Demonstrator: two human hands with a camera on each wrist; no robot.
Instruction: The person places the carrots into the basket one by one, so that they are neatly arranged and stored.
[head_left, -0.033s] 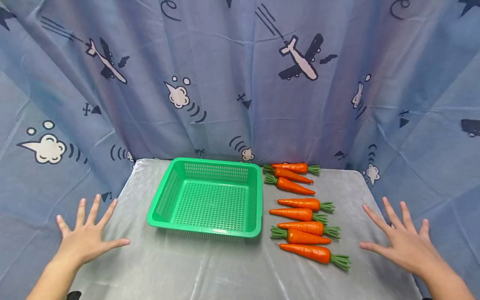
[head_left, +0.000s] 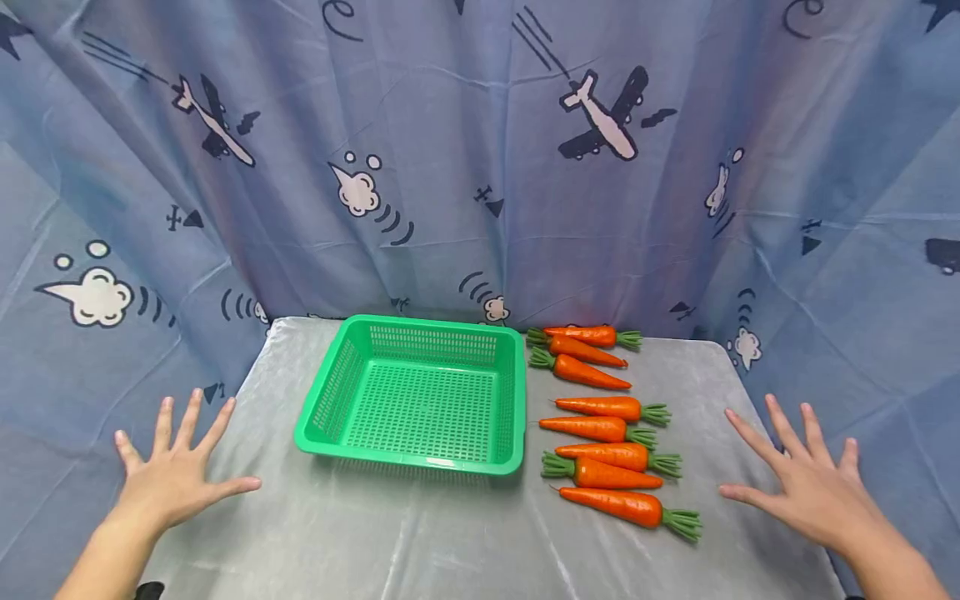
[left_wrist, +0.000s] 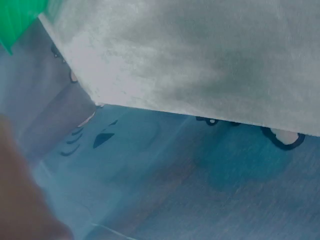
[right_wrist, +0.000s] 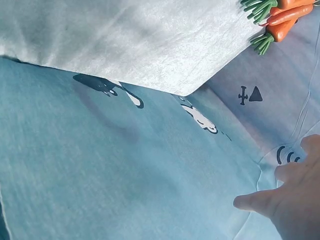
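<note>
A green plastic basket (head_left: 408,463) with slotted walls stands at the back middle of the table. To its right lies a column of several orange carrots with green stem stubs; the nearest carrot (head_left: 611,504) points its tip left, and another carrot (head_left: 588,371) lies near the back. My left hand (head_left: 168,483), fingers spread, hovers by the table's left edge, touching nothing. By the right edge my right hand (head_left: 813,487) is likewise spread, apart from the carrots. In the right wrist view, part of the right hand (right_wrist: 295,195) shows at the lower right.
A pale grey cloth (head_left: 337,533) covers the table. Blue curtains (head_left: 427,167) printed with planes and clouds hang behind and on both sides, close to the table's edges. The basket's right rim is close to the carrots.
</note>
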